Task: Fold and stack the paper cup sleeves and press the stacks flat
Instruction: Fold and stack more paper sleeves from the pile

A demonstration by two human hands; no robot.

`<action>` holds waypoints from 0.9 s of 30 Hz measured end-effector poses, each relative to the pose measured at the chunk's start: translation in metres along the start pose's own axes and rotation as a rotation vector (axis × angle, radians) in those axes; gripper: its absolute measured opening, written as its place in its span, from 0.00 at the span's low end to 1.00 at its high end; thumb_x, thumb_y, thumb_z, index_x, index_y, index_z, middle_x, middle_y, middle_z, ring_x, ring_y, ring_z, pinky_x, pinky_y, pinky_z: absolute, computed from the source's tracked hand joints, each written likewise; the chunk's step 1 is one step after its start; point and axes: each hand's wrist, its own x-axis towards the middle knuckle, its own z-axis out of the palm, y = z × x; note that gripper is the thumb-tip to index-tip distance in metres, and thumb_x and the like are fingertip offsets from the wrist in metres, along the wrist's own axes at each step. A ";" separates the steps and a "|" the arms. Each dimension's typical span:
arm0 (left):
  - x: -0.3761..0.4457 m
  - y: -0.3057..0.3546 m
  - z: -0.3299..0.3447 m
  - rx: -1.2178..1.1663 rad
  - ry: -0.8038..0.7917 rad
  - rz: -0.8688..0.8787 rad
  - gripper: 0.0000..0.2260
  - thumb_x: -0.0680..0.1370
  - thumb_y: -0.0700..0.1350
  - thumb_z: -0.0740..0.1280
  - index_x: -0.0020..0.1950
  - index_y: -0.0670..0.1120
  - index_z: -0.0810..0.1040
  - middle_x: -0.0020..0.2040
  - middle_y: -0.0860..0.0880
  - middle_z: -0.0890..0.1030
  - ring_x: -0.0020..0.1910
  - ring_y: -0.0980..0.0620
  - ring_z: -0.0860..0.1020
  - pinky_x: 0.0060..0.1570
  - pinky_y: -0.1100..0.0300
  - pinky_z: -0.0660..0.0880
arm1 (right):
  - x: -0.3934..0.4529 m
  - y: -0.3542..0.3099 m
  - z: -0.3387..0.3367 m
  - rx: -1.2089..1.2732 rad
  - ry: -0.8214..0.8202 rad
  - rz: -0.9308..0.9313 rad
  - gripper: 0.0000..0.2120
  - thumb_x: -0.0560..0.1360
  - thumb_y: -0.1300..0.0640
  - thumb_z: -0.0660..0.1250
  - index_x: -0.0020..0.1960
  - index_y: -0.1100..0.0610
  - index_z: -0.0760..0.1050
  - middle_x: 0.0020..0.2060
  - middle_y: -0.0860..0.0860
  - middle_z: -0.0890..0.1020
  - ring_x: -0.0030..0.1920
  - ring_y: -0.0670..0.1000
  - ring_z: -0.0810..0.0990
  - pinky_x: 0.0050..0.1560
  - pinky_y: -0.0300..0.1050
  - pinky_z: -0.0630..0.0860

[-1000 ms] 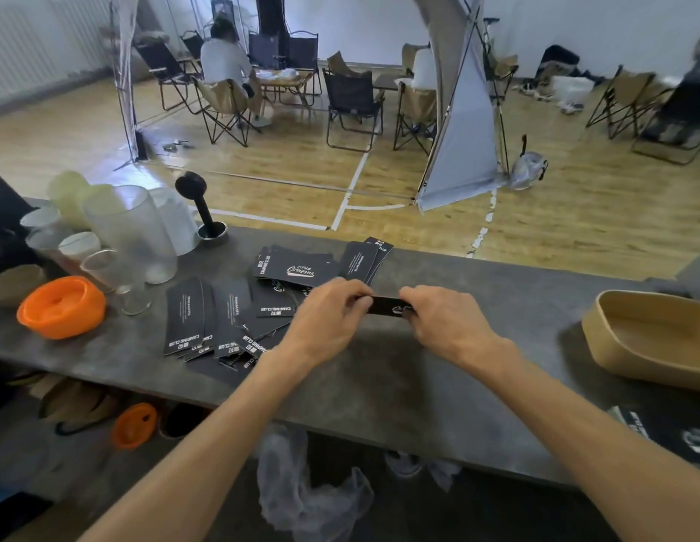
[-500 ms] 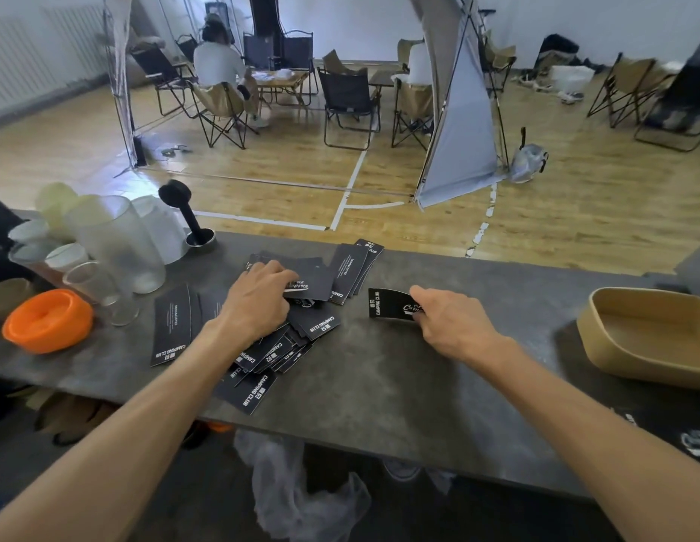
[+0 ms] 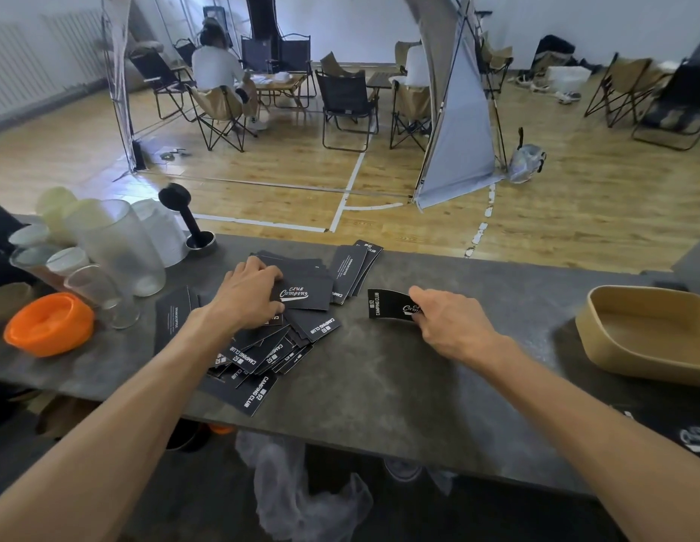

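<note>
Sleeves [image 3: 262,346] lie fanned on the grey counter [image 3: 379,385] under the left hand [image 3: 246,295], whose curled fingers pinch the top logo sleeve [image 3: 305,295], long axis crosswise, while the right hand [image 3: 453,322] grips a folded sleeve [image 3: 387,305] just rightward.

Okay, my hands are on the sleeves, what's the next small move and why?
Probably lift the top sleeve under your left hand off the loose pile and carry it to the folded sleeve your right hand holds, starting the stack.
</note>
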 end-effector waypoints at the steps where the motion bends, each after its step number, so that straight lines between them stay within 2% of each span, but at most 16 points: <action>1: 0.000 -0.001 -0.002 -0.004 0.004 -0.007 0.25 0.73 0.53 0.73 0.67 0.50 0.70 0.63 0.46 0.69 0.64 0.44 0.69 0.65 0.49 0.65 | 0.000 0.000 0.000 -0.023 -0.008 0.001 0.03 0.83 0.52 0.56 0.53 0.51 0.62 0.51 0.52 0.78 0.51 0.59 0.79 0.41 0.49 0.68; 4: -0.002 0.000 -0.008 -0.038 0.073 -0.016 0.24 0.68 0.53 0.77 0.56 0.50 0.68 0.55 0.48 0.71 0.57 0.45 0.71 0.59 0.50 0.66 | 0.001 -0.002 -0.002 -0.120 -0.056 0.011 0.09 0.84 0.50 0.54 0.62 0.51 0.61 0.52 0.53 0.77 0.51 0.60 0.80 0.42 0.49 0.67; 6: -0.007 0.002 -0.008 -0.110 0.135 0.016 0.20 0.70 0.48 0.76 0.52 0.50 0.66 0.50 0.50 0.74 0.51 0.46 0.73 0.52 0.52 0.68 | 0.002 -0.002 -0.005 -0.139 -0.086 0.019 0.10 0.84 0.50 0.54 0.63 0.50 0.60 0.53 0.53 0.77 0.51 0.61 0.80 0.42 0.49 0.66; 9: -0.016 0.007 -0.014 -0.516 0.173 0.087 0.11 0.74 0.37 0.71 0.47 0.52 0.72 0.42 0.53 0.80 0.40 0.53 0.77 0.41 0.59 0.70 | 0.002 0.000 -0.004 -0.104 -0.108 0.023 0.07 0.83 0.54 0.55 0.61 0.51 0.61 0.52 0.54 0.77 0.49 0.60 0.79 0.41 0.49 0.67; 11: -0.024 0.019 -0.022 -0.767 0.196 0.135 0.12 0.75 0.34 0.69 0.45 0.52 0.77 0.40 0.55 0.82 0.37 0.58 0.78 0.41 0.64 0.72 | 0.001 0.000 -0.002 -0.094 -0.099 0.030 0.07 0.82 0.56 0.56 0.59 0.50 0.60 0.51 0.53 0.77 0.47 0.60 0.78 0.40 0.49 0.66; 13: -0.030 0.037 -0.024 -0.841 0.168 0.217 0.12 0.74 0.32 0.69 0.43 0.50 0.79 0.40 0.54 0.83 0.38 0.60 0.78 0.43 0.69 0.72 | 0.000 -0.001 -0.001 -0.096 -0.089 0.036 0.08 0.81 0.58 0.57 0.58 0.50 0.60 0.51 0.53 0.77 0.47 0.60 0.78 0.40 0.49 0.66; 16: -0.033 0.071 -0.004 -0.763 0.178 0.262 0.11 0.73 0.32 0.68 0.43 0.49 0.78 0.39 0.55 0.82 0.40 0.60 0.77 0.43 0.72 0.68 | -0.004 -0.003 -0.004 -0.076 -0.083 0.020 0.09 0.80 0.55 0.58 0.59 0.50 0.61 0.51 0.53 0.77 0.49 0.59 0.78 0.41 0.49 0.67; 19: -0.031 0.103 0.023 -0.744 0.298 0.201 0.10 0.74 0.33 0.66 0.47 0.48 0.73 0.45 0.53 0.78 0.45 0.54 0.76 0.47 0.63 0.70 | -0.008 -0.004 -0.006 -0.035 -0.071 -0.006 0.10 0.79 0.47 0.60 0.57 0.49 0.63 0.51 0.50 0.78 0.51 0.57 0.78 0.41 0.48 0.68; 21: -0.031 0.123 0.035 -0.765 0.283 0.180 0.12 0.75 0.33 0.65 0.54 0.48 0.72 0.53 0.51 0.75 0.53 0.51 0.75 0.54 0.58 0.71 | -0.009 -0.004 -0.005 -0.021 -0.054 -0.003 0.10 0.79 0.44 0.59 0.53 0.48 0.62 0.50 0.50 0.79 0.52 0.57 0.79 0.41 0.48 0.67; 23: -0.030 0.137 0.043 -0.753 0.235 0.214 0.16 0.75 0.33 0.64 0.60 0.47 0.71 0.60 0.50 0.72 0.59 0.49 0.74 0.60 0.55 0.70 | -0.009 -0.004 -0.005 -0.020 -0.049 0.001 0.08 0.80 0.45 0.58 0.54 0.49 0.64 0.52 0.50 0.80 0.53 0.57 0.79 0.41 0.48 0.68; 25: -0.030 0.148 0.046 -0.712 0.224 0.294 0.17 0.75 0.32 0.63 0.61 0.46 0.74 0.61 0.48 0.72 0.59 0.48 0.74 0.61 0.55 0.70 | -0.008 -0.004 -0.009 -0.008 -0.045 0.017 0.07 0.81 0.48 0.58 0.55 0.49 0.67 0.52 0.52 0.81 0.53 0.58 0.79 0.42 0.49 0.69; 27: -0.028 0.153 0.046 -0.683 0.266 0.307 0.12 0.75 0.32 0.63 0.56 0.44 0.76 0.56 0.48 0.73 0.54 0.47 0.74 0.57 0.56 0.70 | -0.004 -0.006 -0.015 -0.007 -0.012 0.024 0.05 0.81 0.49 0.58 0.54 0.50 0.69 0.51 0.52 0.81 0.51 0.59 0.80 0.42 0.49 0.70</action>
